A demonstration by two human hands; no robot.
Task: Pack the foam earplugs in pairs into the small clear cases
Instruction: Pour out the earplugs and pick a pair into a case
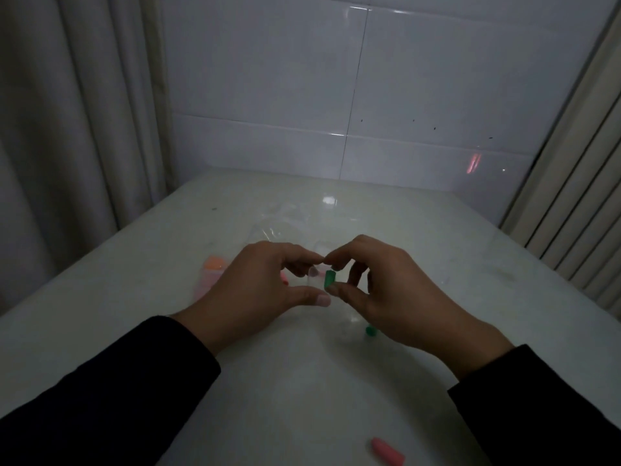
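My right hand (pixel 389 290) pinches a green foam earplug (pixel 329 279) between thumb and forefinger, above the middle of the white table (pixel 302 381). My left hand (pixel 255 284) holds a small clear case (pixel 314 279) right beside the plug, touching it. A second green earplug (pixel 371 330) lies on the table under my right hand. A pink earplug (pixel 388 451) lies near the front edge. Orange and pink earplugs (pixel 212 269) sit in a clear case left of my left hand, partly hidden by it.
Crumpled clear plastic (pixel 279 223) lies behind the hands. A tiled wall (pixel 369 112) closes off the table's far side. A curtain (pixel 67 146) hangs at the left and slatted panels (pixel 578 213) stand at the right.
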